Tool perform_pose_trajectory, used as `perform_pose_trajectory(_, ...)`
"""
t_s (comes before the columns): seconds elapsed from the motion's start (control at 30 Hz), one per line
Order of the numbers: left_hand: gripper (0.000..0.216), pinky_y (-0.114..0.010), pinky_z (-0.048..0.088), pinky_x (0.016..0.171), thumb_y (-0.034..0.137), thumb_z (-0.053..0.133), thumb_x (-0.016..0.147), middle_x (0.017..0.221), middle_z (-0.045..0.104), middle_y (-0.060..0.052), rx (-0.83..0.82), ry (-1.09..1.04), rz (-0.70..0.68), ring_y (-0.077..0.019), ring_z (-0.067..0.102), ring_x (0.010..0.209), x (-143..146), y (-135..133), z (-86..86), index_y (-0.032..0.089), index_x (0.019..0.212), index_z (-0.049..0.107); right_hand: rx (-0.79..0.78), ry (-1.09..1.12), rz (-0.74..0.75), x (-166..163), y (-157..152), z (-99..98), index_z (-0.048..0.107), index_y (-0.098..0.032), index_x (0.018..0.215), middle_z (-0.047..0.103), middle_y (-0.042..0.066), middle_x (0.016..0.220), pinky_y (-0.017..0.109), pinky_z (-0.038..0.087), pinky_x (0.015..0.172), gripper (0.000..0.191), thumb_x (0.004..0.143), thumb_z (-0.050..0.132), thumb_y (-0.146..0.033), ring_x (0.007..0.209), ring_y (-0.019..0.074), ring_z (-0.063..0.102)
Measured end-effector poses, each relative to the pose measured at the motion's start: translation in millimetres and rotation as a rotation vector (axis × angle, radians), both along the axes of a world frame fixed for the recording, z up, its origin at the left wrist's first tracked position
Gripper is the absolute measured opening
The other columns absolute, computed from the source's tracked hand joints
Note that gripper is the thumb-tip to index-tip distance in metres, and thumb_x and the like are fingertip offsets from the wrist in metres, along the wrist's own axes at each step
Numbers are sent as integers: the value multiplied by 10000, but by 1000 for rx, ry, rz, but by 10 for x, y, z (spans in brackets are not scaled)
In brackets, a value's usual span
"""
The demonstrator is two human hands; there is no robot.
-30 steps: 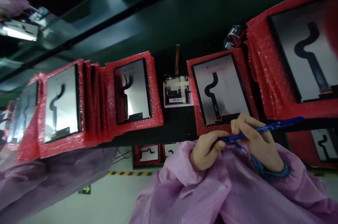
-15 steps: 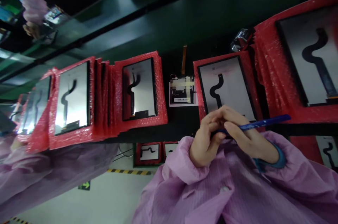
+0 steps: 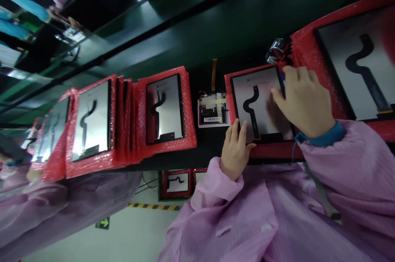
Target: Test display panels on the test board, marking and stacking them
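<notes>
An LCD panel (image 3: pixel 267 105) lies in front of me with its silvery back up, a dark S-shaped flex cable (image 3: pixel 251 107) on it. Red bubble wrap (image 3: pixel 268 150) is underneath. My left hand (image 3: pixel 236 148) rests at the panel's lower left corner, fingers stretched out and spread. Over the right side is my right hand (image 3: pixel 308 99), its fingers curled down by the far right edge and its thumb stuck out above the panel. A bit of the blue pen (image 3: pixel 283 76) pokes out beside its fingers; most of the pen is hidden.
Left of the panel sits a small taped circuit assembly (image 3: pixel 212 107) with an orange flex strip (image 3: pixel 214 73). Stacked red-wrapped panels stand left (image 3: pixel 166 109) and right (image 3: pixel 370 68). A crumpled silvery packet (image 3: pixel 275 50) lies behind. A co-worker's sleeve (image 3: pixel 33 196) is at far left.
My hands were together over the panel's near edge, the blue pen in the right one. They have parted: the left to the lower left corner, the right up to the far right edge.
</notes>
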State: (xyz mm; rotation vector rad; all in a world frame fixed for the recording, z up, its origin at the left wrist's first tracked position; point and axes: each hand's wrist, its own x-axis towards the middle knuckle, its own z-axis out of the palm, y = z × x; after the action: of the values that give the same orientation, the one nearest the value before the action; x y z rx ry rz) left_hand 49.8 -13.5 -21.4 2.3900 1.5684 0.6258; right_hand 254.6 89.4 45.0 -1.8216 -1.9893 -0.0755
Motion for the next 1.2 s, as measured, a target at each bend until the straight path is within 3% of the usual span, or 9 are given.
perform_pose_trajectory(0.2, 591, -564, 453, 1145, 311, 570, 995, 1507, 488, -268, -14, 10, -9, -377, 475, 1423, -12, 109, 83, 94, 1521, 409, -110, -31, 268, -173, 347, -89, 547, -57, 1311, 616, 226, 1240, 509, 522, 961, 461, 1015, 413, -384, 1214, 363, 555)
perform_pose_trajectory(0.33, 435, -488, 483, 1094, 419, 633, 960, 1284, 641, -167, -7, -86, -180, -294, 600, 1227, -271, 628, 288, 158, 1308, 607, -163, 5, 341, -240, 291, -172, 519, -51, 1395, 597, 215, 1328, 510, 474, 1088, 504, 979, 479, -332, 1300, 354, 526)
perform_pose_trajectory(0.4, 308, -486, 461, 1098, 385, 567, 1000, 1218, 662, -143, 89, -101, 29, -282, 594, 1205, -394, 1030, 333, 168, 1206, 641, -178, -14, 362, -245, 224, -208, 485, -32, 1438, 551, 230, 1415, 518, 445, 1138, 606, 953, 555, -389, 1367, 373, 488)
perform_pose_trajectory(0.5, 357, -533, 453, 1071, 341, 644, 950, 1268, 636, -192, 119, -40, 305, -338, 561, 1226, -485, 1601, 272, 130, 1235, 612, -193, -44, 393, -227, 171, -253, 452, -27, 1473, 510, 239, 1484, 529, 429, 1166, 684, 933, 602, -418, 1418, 386, 461)
perform_pose_trajectory(0.6, 383, -555, 444, 1064, 227, 696, 885, 1196, 660, -165, 75, -39, 349, -348, 571, 1199, -495, 1928, 140, 146, 1245, 592, -186, -47, 413, -210, 165, -279, 444, -38, 1486, 512, 233, 1491, 533, 431, 1172, 655, 951, 575, -392, 1425, 375, 471)
perform_pose_trajectory(0.77, 539, -396, 506, 977, 86, 639, 886, 952, 645, -32, 95, -391, 236, -194, 640, 965, -527, 2035, -11, 200, 1372, 437, -214, -22, 411, -223, 160, -291, 435, -20, 1495, 495, 246, 1502, 546, 379, 1221, 644, 962, 559, -358, 1449, 376, 450)
perform_pose_trajectory(0.97, 555, -305, 549, 846, 477, 651, 973, 937, 643, 0, 27, -756, 195, -140, 691, 888, -565, 2083, -7, 281, 1427, 398, -240, 119, 413, -236, 151, -283, 423, -110, 1507, 522, 204, 1471, 623, 372, 1197, 598, 973, 537, -353, 1442, 370, 444)
perform_pose_trajectory(1.1, 437, -299, 558, 730, 622, 553, 973, 797, 661, 14, 38, -872, 137, -137, 667, 730, -543, 2052, 100, 270, 1228, 580, -293, 337, 406, -290, 159, -248, 466, -192, 1471, 489, 159, 1485, 561, 435, 1167, 576, 921, 608, -290, 1409, 339, 470)
perform_pose_trajectory(1.2, 369, -314, 547, 654, 630, 537, 973, 732, 665, 13, 4, -863, 101, -146, 644, 673, -541, 2029, 111, 278, 1014, 638, -316, 666, 382, -359, 165, -259, 322, -259, 1557, 274, 138, 1649, 464, 506, 1122, 755, 881, 657, -286, 1405, 286, 495)
